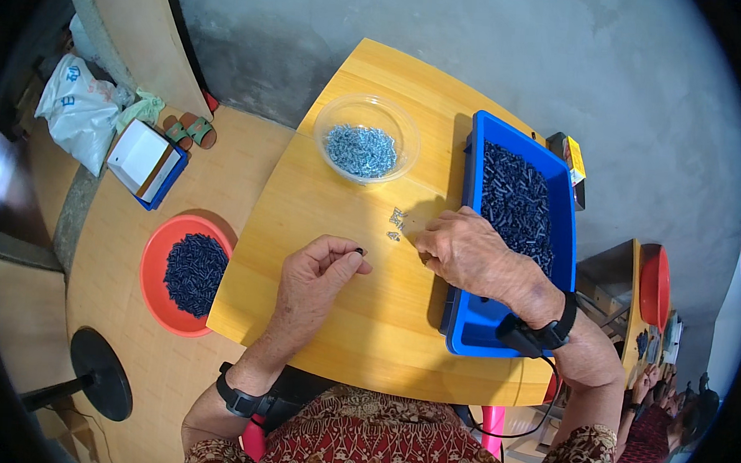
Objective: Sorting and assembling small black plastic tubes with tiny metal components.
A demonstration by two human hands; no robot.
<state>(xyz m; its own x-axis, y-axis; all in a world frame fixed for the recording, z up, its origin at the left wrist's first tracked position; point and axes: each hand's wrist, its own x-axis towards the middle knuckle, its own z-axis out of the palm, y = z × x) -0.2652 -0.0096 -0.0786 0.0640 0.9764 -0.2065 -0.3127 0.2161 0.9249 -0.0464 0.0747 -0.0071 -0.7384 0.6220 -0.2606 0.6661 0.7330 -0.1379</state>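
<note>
My left hand (322, 279) pinches a small black piece (359, 250) between thumb and forefinger above the wooden table (374, 324). Opposite it, my right hand (470, 252) has its fingers curled and pressed together; what they hold, if anything, is hidden. A few small silver metal pieces (396, 219) lie loose on the wood just beyond the two hands. Farther back stands a clear plastic bowl (326, 120) with many more such pieces in it. My right forearm crosses a blue tray (484, 330) filled in its far part with small dark cylindrical parts (515, 197).
Left of the table, a red basin (150, 274) holds similar dark parts. Beyond it are a white box (140, 156), sandals (198, 130) and a white sack (79, 111). A yellow box (574, 158) sits behind the tray. Another person (657, 431) is at the far right.
</note>
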